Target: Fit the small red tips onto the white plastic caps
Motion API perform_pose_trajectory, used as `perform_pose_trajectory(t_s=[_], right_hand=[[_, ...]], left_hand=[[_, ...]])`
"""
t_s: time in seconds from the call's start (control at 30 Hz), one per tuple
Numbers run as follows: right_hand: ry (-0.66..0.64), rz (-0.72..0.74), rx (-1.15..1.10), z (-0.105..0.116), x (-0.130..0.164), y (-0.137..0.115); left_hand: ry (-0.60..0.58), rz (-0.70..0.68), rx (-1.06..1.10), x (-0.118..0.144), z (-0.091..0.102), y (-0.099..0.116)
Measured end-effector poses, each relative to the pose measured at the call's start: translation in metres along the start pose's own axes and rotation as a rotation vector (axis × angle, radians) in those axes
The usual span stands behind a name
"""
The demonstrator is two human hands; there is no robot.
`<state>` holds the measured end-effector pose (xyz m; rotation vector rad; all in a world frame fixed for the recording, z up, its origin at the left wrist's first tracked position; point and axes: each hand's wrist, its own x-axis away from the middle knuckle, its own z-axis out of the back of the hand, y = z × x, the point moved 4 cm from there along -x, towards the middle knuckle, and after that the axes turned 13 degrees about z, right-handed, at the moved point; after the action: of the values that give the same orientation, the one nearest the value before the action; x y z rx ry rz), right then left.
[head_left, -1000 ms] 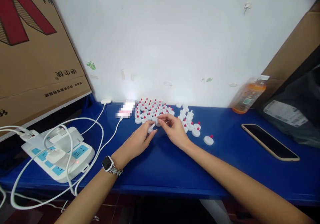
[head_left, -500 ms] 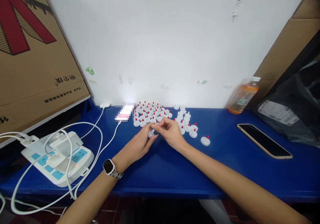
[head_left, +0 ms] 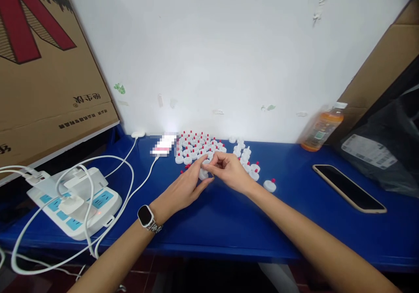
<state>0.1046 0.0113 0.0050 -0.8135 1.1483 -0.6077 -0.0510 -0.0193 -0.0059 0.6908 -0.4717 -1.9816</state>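
Blue bench [head_left: 294,223] runs along a white wall, with a large cardboard box [head_left: 42,66] leaning over its left end. Near the middle of the bench, close to the back edge, the left hand [head_left: 185,188] and the right hand [head_left: 231,170] meet fingertip to fingertip over a small white cap [head_left: 203,174] that rests on the bench surface. The left hand's fingers curl narrowly around the cap from the left side, touching it, while the right hand's thumb and forefinger are pinched together just above it; what that pinch holds is too small to make out. A watch [head_left: 146,216] sits on the left wrist. Just behind the hands, toward the back edge, stands a tight cluster of white caps with red tips [head_left: 196,146], and a looser group of caps [head_left: 245,157] trails off to the right, ending in a single cap [head_left: 269,185] that lies apart from the rest. One tiny red piece [head_left: 187,167] lies loose beside the left fingers. At the left end of the bench a white power strip [head_left: 75,201] carries several plugs and white cables [head_left: 127,188]. Toward the right end a phone [head_left: 348,188] lies face up, and an orange drink bottle [head_left: 322,127] stands against the wall, next to a dark plastic bag [head_left: 386,144].
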Motion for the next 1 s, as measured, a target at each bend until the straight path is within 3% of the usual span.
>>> perform_pose_trajectory(t_s=[0.1,0.2,0.3,0.43,0.6,0.8,1.0], right_hand=[[-0.031,0.032,0.269,0.019,-0.006,-0.006],[-0.161,0.01,0.468,0.026,-0.011,0.003],[-0.276,0.007,0.616,0.018,-0.017,0.018],[-0.27,0.04,0.78,0.008,-0.028,0.028],[-0.179,0.05,0.768,0.017,-0.027,0.018],[-0.044,0.056,0.749,0.056,-0.033,0.006],[-0.01,-0.084,0.896,0.106,-0.059,0.038]], left_hand=[[0.148,0.022,-0.032,-0.006,0.018,-0.007],[0.247,0.171,-0.066,-0.006,0.039,-0.028],[0.205,0.309,-0.134,-0.003,0.046,-0.051],[0.13,0.344,-0.116,-0.002,0.036,-0.065],[0.071,0.313,-0.021,-0.011,0.021,-0.056],[-0.025,0.323,0.03,-0.026,0.006,-0.035],[-0.068,0.25,0.041,-0.047,-0.006,-0.011]])
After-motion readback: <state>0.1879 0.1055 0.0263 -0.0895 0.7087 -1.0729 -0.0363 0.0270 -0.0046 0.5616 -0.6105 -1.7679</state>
